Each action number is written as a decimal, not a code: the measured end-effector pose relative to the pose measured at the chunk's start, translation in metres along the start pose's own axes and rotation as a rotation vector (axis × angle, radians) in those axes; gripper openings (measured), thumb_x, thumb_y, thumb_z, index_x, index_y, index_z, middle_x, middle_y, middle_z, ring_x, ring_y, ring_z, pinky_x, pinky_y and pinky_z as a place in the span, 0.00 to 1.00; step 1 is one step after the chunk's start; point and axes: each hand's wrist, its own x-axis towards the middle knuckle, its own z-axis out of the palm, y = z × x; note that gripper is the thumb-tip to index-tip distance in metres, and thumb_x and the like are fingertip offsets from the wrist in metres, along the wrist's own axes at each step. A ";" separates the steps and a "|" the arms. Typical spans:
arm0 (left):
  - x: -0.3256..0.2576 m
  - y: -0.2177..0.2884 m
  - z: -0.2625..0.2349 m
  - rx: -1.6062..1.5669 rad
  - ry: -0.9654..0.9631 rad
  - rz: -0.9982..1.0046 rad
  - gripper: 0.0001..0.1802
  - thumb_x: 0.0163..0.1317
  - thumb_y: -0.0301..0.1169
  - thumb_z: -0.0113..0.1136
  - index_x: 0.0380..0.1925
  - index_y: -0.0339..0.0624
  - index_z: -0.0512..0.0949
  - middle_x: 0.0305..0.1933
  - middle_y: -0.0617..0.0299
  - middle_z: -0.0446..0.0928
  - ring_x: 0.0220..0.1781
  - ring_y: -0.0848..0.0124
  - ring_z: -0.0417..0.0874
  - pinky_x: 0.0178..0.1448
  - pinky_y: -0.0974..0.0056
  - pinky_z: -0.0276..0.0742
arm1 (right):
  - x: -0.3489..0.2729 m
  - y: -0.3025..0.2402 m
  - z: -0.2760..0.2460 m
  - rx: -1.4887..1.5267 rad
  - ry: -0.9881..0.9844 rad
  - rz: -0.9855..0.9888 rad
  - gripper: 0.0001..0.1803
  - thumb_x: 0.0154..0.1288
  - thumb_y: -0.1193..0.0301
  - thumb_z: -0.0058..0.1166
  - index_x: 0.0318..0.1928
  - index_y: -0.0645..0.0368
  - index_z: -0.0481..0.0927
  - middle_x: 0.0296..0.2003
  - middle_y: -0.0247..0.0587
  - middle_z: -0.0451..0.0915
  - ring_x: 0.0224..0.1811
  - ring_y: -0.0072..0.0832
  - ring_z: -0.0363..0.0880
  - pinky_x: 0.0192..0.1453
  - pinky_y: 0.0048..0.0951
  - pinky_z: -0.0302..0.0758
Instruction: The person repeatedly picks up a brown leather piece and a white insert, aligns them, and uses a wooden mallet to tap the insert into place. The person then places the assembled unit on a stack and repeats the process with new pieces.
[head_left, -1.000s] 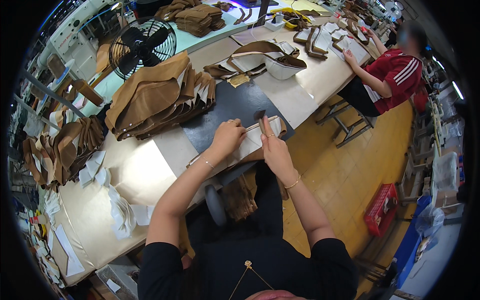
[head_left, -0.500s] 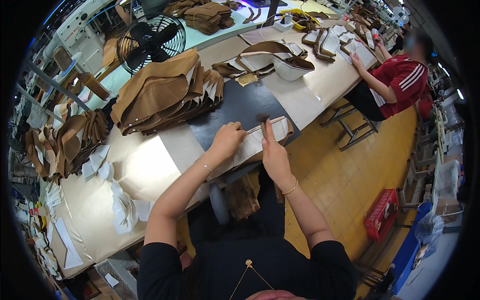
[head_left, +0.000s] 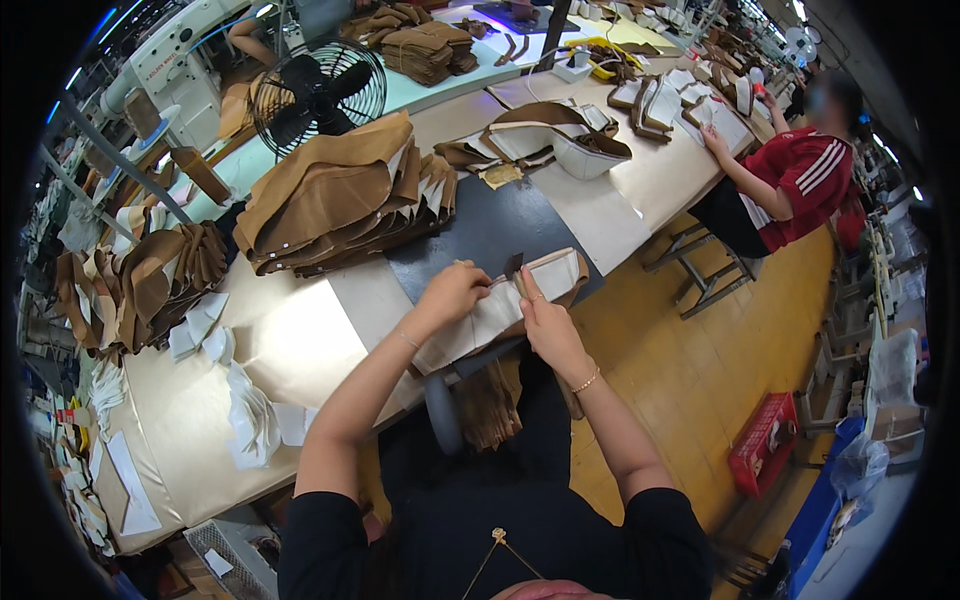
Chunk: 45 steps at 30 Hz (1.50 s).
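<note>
A white-lined brown leather piece (head_left: 545, 283), apparently a boot upper, lies across the near edge of the dark work plate (head_left: 475, 232), its pale inside facing up. My left hand (head_left: 452, 298) is closed on its far edge, fingers bent and fingertips pinching the seam. In my right hand (head_left: 552, 330) is a small hammer (head_left: 514, 266) with a dark head and a light handle, the index finger stretched along it. The hammer head is at the seam edge, just right of my left fingertips; whether it touches cannot be seen.
A tall stack of brown leather pieces (head_left: 325, 200) stands beyond my left hand, with a black fan (head_left: 318, 98) behind. Lined uppers (head_left: 560, 135) lie farther along the table. A rounded grey part (head_left: 443, 412) sits below the table edge. A co-worker (head_left: 800, 185) sits at right.
The hammer head has dropped and shifted slightly left, toward my left fingertips, and its dark head shows more clearly. My left hand still holds the edge. The whole view has shifted a little.
</note>
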 end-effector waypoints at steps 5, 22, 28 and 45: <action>-0.012 0.022 0.006 0.301 0.096 0.083 0.11 0.59 0.34 0.64 0.39 0.42 0.85 0.38 0.57 0.78 0.44 0.55 0.82 0.48 0.55 0.78 | -0.008 -0.014 0.011 -0.019 0.084 -0.037 0.32 0.76 0.67 0.41 0.76 0.55 0.50 0.30 0.66 0.80 0.32 0.61 0.80 0.39 0.56 0.76; -0.022 0.014 0.014 0.301 0.207 0.136 0.08 0.60 0.30 0.62 0.38 0.42 0.85 0.37 0.53 0.77 0.40 0.54 0.80 0.44 0.52 0.76 | -0.007 -0.007 0.017 -0.041 0.088 -0.068 0.31 0.76 0.68 0.42 0.76 0.51 0.53 0.29 0.65 0.80 0.33 0.61 0.80 0.40 0.56 0.73; -0.034 0.013 0.003 0.119 0.176 0.048 0.08 0.61 0.30 0.60 0.38 0.41 0.85 0.38 0.52 0.78 0.41 0.53 0.80 0.45 0.52 0.76 | -0.010 -0.025 -0.005 0.003 0.099 -0.113 0.32 0.75 0.69 0.43 0.76 0.55 0.52 0.30 0.66 0.80 0.32 0.61 0.80 0.39 0.55 0.74; -0.046 0.021 0.007 0.313 0.269 0.072 0.08 0.59 0.32 0.63 0.37 0.43 0.85 0.36 0.58 0.78 0.43 0.59 0.80 0.47 0.56 0.73 | -0.012 -0.029 0.015 -0.035 -0.086 -0.016 0.31 0.76 0.69 0.40 0.76 0.57 0.51 0.34 0.67 0.80 0.37 0.60 0.80 0.42 0.55 0.75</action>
